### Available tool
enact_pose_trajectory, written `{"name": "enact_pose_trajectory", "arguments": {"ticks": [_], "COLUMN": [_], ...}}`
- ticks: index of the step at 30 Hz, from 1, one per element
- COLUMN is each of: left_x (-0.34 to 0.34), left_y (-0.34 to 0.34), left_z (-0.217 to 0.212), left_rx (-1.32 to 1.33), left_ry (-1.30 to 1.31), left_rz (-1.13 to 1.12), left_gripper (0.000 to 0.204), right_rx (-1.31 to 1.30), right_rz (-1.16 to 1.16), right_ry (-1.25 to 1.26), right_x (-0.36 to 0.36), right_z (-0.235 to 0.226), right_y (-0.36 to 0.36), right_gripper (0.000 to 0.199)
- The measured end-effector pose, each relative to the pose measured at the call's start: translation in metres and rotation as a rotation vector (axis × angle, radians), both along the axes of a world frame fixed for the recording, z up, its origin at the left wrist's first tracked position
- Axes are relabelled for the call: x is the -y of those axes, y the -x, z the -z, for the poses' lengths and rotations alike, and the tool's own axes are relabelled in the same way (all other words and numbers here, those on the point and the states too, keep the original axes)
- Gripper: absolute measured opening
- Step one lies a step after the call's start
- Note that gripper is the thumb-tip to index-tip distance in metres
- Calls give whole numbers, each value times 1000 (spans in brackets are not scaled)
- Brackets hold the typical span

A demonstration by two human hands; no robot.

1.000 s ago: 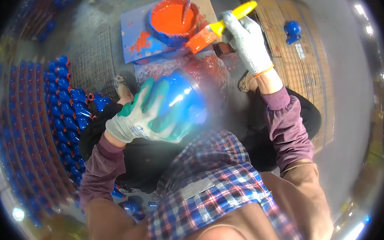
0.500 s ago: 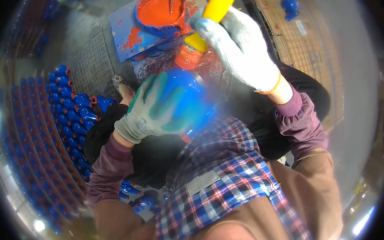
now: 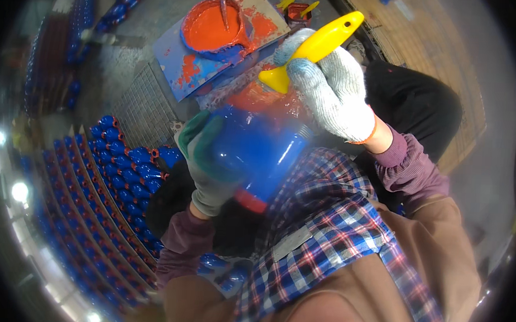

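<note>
My left hand, in a white and green glove, is closed around a glossy blue rounded metal part with an orange-red lower end. The part is smeared by motion and sits above my lap. A paintbrush with a yellow handle is gripped in my right hand, which wears a white knitted glove. Its bristles point down at the part's upper end, where orange paint shows; blur hides whether they touch. Beyond my hands a paint pot holds orange-red paint, with a thin stick standing in it.
The pot rests on a paint-stained board. Behind it stands a small red container with yellow-handled brushes. Rows of blue parts with red ends fill the left side, beside a wire mesh. Wooden boarding lies at the far right.
The whole view has shifted, so most things appear farther right. The brush handle now leans more to the right. The blue part has tilted in my left hand, its orange-red lower end showing more.
</note>
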State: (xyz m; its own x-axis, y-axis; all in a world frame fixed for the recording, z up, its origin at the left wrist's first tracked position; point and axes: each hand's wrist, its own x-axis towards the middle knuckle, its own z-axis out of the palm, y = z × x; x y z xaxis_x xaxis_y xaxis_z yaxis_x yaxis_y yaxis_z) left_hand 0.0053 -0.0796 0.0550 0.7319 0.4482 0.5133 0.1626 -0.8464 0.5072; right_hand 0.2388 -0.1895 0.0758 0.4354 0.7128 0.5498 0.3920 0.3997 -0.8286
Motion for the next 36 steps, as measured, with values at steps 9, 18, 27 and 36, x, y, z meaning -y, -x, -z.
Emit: {"name": "enact_pose_trajectory", "arguments": {"ticks": [9, 18, 27, 36], "left_x": [-2, 7, -11, -34], "left_y": [4, 25, -8, -31], "left_z": [12, 25, 16, 8], "left_rx": [147, 73, 218, 687], "left_ry": [314, 756, 1054, 2292], "left_rz": [18, -185, -123, 19], "left_gripper": [103, 37, 49, 76], "right_rx": [-10, -100, 127, 442], "right_rz": [-9, -23, -83, -76], "right_ry": [-4, -73, -77, -39], "right_x": [-4, 1, 14, 27], "right_z": [-10, -5, -6, 8], "right_y": [2, 7, 3, -6], "right_gripper": [24, 20, 19, 31]}}
